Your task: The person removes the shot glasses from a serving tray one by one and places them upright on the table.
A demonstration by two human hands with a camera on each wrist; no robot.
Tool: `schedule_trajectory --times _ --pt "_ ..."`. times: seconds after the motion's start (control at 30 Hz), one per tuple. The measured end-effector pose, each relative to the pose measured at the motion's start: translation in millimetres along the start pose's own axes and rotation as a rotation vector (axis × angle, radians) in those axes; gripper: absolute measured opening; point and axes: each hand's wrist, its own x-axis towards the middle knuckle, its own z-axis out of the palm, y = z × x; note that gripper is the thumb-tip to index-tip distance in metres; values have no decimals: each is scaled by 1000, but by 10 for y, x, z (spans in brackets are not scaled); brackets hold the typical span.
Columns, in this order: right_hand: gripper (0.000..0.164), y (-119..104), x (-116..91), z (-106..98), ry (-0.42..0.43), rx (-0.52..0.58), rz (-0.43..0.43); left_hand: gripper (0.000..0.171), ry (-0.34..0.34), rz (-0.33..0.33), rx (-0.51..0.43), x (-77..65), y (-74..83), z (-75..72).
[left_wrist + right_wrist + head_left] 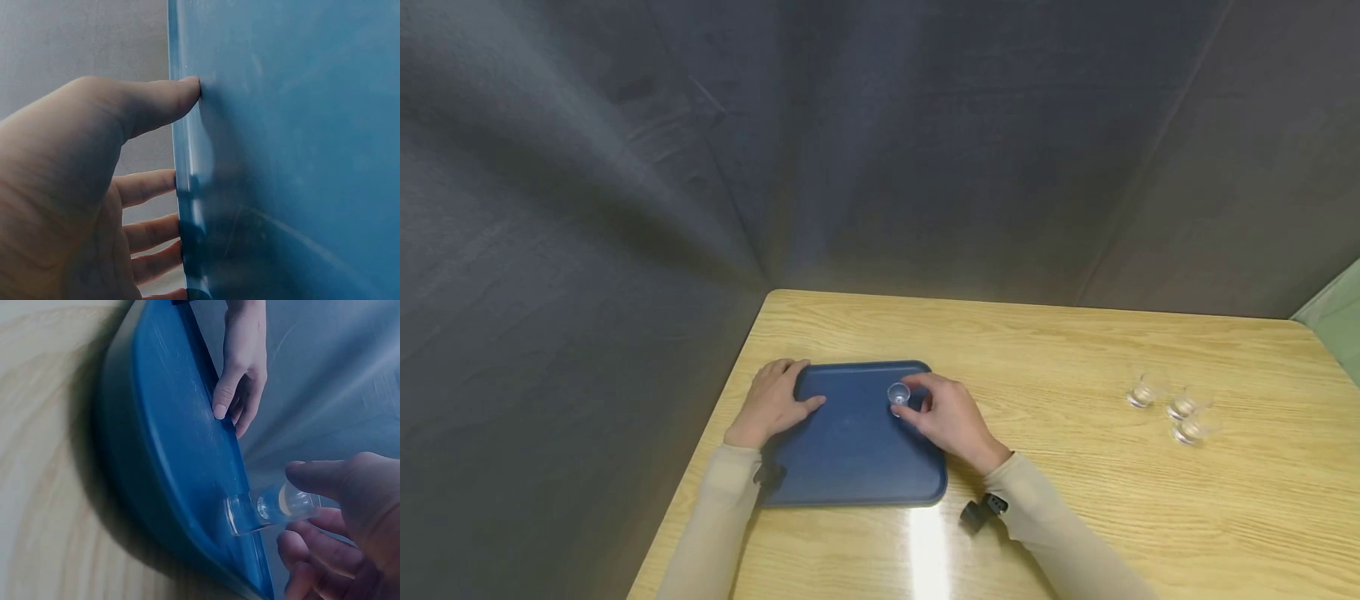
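Observation:
A blue tray (853,454) with a raised rim lies on the wooden table. My left hand (771,404) holds its left edge, thumb over the rim and the other fingers along the outer side, as the left wrist view shows (69,156). Between the thumb and fingers of my right hand (953,417) is a small clear shot glass (898,393), pinched near its rim. It is upright over the tray's right part. In the right wrist view the base of the glass (262,506) is close to the tray surface; whether it touches I cannot tell.
Three more clear shot glasses (1183,407) stand grouped on the right side of the wooden table (1037,358). Dark grey cloth (925,150) hangs behind the table and along its left edge.

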Motion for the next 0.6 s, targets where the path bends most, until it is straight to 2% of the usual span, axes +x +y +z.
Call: schedule_trajectory --times 0.6 --pt "42 36 -15 31 40 23 17 79 4 -7 1 2 8 16"
